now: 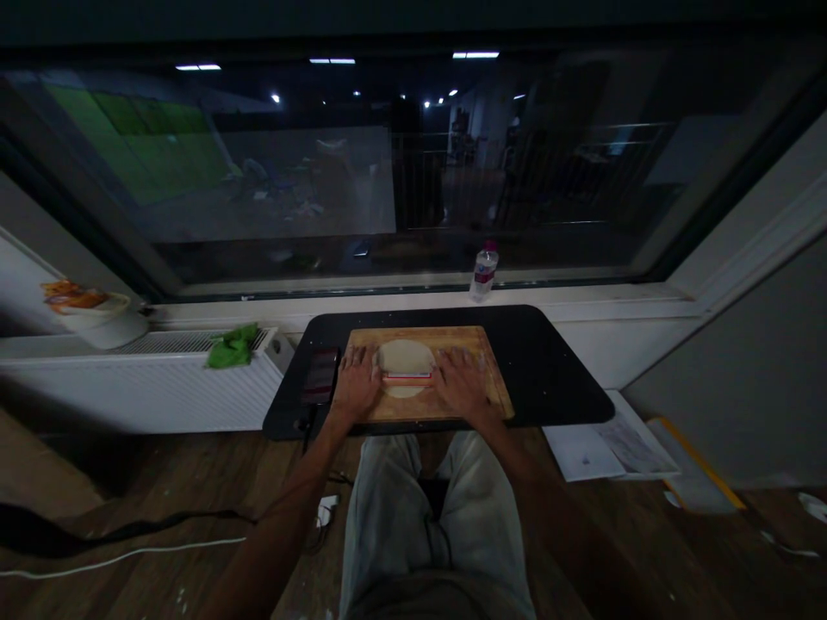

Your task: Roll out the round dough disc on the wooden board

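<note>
A round, flat sheet of pale dough (404, 355) lies on a wooden board (494, 379). Across its lower half runs a thin rolling pin (408, 381), with a red and white strip showing along its middle. My left hand (358, 379) is closed over the pin's left end, fingers pointing forward. On the right end sits my right hand (460, 379), held the same way with the fingers forward over the board. Both palms hide the ends of the pin.
The board rests on a black tabletop (549, 370) with a phone (321, 375) at its left. A water bottle (484, 271) stands on the windowsill. A green cloth (233, 346) hangs on the radiator (194, 392), near a white tub (109, 323). Cables (129, 555) cross the floor.
</note>
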Available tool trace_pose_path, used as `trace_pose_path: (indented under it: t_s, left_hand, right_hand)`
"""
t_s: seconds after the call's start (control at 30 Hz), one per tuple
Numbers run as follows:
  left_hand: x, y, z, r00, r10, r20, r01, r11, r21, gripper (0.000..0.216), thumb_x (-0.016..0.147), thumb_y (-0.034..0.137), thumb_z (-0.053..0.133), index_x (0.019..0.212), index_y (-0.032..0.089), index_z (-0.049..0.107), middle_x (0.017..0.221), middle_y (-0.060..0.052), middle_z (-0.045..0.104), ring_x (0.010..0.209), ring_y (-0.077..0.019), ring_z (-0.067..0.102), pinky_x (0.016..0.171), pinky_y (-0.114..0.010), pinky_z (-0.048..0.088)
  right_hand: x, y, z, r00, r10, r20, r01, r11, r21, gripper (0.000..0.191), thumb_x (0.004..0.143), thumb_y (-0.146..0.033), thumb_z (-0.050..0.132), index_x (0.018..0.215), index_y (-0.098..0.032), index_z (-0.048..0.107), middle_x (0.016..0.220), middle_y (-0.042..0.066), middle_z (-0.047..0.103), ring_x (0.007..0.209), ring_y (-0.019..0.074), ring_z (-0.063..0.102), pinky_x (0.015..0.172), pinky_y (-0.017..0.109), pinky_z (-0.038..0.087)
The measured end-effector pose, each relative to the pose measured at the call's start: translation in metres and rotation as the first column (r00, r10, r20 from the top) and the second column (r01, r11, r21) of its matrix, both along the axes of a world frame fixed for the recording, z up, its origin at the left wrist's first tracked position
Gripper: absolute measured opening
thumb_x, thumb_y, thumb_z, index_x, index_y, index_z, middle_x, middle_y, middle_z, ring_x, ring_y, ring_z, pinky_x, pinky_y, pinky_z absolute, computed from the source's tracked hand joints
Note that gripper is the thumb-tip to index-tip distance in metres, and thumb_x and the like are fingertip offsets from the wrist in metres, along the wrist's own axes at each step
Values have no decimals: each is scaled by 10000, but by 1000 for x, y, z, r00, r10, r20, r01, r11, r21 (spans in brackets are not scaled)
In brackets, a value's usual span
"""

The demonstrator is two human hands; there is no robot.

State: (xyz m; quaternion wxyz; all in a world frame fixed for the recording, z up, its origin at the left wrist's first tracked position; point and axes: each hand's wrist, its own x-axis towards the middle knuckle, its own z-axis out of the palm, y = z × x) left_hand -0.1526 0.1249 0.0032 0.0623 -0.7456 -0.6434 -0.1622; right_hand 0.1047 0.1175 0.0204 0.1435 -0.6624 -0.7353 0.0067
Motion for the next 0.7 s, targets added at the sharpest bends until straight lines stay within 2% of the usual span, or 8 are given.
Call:
trace_pose_path:
  t_s: [0.13, 0.23, 0.3, 0.4, 0.5, 0.7]
  left_hand:
    - [5, -12, -6, 997, 57, 52, -59, 998, 33, 593, 1094, 299, 435, 1634, 91, 560, 1657, -227, 610, 1651, -379, 447, 1315, -551, 427]
    - [10, -15, -4, 988, 127, 83, -130, 991, 33, 590, 1101, 326, 444, 1631, 97, 568, 1649, -232, 619, 1642, -393, 458, 1285, -572, 457]
    - [12, -12, -2, 989, 127, 75, -130, 991, 38, 578, 1114, 362, 448, 1616, 111, 586, 1630, -231, 635, 1633, -396, 469, 1270, -574, 469]
    - [12, -1, 0, 989, 134, 57, -137, 989, 61, 557, 1132, 425, 424, 1557, 134, 635, 1580, -229, 671, 1594, -406, 509, 1228, -583, 498]
    - [10, 13, 3, 983, 173, 68, -178, 980, 83, 537, 1138, 441, 398, 1484, 136, 673, 1514, -227, 710, 1530, -407, 563, 1189, -586, 513]
    - [5, 40, 13, 973, 215, 77, -222, 971, 91, 472, 1134, 406, 392, 1368, 159, 720, 1418, -216, 759, 1436, -389, 620, 1169, -556, 487]
  right_hand:
    - [2, 6, 2, 999, 40, 7, -41, 999, 22, 532, 1172, -389, 401, 1641, -247, 606, 1732, 130, 553, 1660, 355, 387, 1387, 670, 150]
    - [5, 26, 1, 993, 116, 19, -117, 993, 30, 512, 1169, -366, 429, 1637, -261, 610, 1751, 95, 537, 1704, 325, 314, 1404, 630, 112]
    - [6, 46, 0, 983, 181, 29, -182, 983, 36, 513, 1167, -364, 449, 1643, -252, 605, 1759, 93, 527, 1710, 316, 299, 1406, 603, 112]
    - [3, 78, -1, 973, 228, 19, -229, 970, 75, 512, 1170, -382, 457, 1635, -234, 612, 1731, 105, 560, 1676, 311, 349, 1396, 572, 133]
    - [-4, 104, 3, 967, 253, -14, -249, 959, 132, 502, 1180, -390, 435, 1610, -218, 631, 1666, 121, 620, 1600, 299, 436, 1357, 524, 209]
    - [-14, 129, 16, 958, 273, -81, -257, 951, 170, 491, 1202, -413, 380, 1525, -200, 683, 1537, 143, 694, 1436, 300, 549, 1238, 458, 339]
